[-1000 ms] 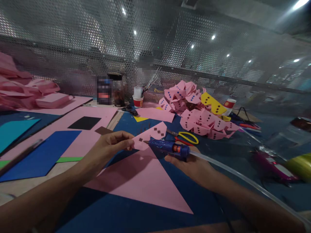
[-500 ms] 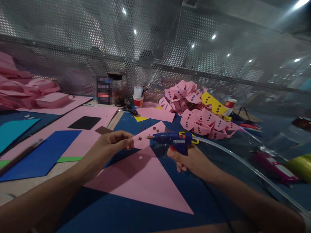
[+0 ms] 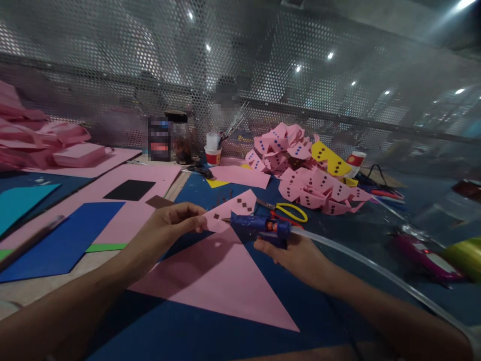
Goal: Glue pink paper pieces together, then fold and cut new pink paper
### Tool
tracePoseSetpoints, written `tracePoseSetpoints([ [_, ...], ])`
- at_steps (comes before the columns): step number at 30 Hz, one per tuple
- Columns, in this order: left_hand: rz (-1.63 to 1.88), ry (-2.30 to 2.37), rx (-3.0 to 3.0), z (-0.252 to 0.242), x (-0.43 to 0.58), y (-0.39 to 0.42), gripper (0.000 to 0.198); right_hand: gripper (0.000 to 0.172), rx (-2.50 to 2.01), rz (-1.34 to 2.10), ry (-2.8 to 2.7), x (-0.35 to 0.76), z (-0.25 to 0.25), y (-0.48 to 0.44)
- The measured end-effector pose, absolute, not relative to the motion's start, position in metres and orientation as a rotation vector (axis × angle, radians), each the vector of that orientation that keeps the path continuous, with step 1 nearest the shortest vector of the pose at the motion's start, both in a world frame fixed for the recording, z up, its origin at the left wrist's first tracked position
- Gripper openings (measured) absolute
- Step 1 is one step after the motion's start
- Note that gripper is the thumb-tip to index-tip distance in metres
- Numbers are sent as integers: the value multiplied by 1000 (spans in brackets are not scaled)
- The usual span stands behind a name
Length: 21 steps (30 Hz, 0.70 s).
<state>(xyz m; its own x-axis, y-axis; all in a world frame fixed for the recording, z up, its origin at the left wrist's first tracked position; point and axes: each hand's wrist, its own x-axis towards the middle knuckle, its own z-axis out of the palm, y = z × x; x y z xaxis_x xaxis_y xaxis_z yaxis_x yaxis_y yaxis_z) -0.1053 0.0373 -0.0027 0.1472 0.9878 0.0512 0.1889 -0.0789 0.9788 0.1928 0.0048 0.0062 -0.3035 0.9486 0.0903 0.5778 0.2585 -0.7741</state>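
Between the closed fingers of my left hand is the left end of a small pink paper piece, which bears several dark squares. My right hand is wrapped round the grip of a blue glue gun. Its metal nozzle points left and lies over the pink piece, close to the single dark square near my left fingers; whether it touches cannot be told. A clear tube or long glue stick runs from the gun's back toward the lower right. Beneath both hands lies a large pink triangular sheet on the blue mat.
Scissors with yellow and red handles lie behind the glue gun. Pink dotted paper pieces are heaped at the back, by a paper cup. Blue and black sheets lie left; a magenta tool lies right.
The glue gun has tilted and dropped slightly with my right hand, its nozzle shifting a little left and down. The scissors behind it now show more. My left hand has barely moved.
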Motion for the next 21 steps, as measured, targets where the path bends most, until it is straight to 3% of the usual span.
tracePoseSetpoints([
  [21,1017,1218,1519,1,-104,36,23,18,-1289,766,-2142,197,10,-3],
])
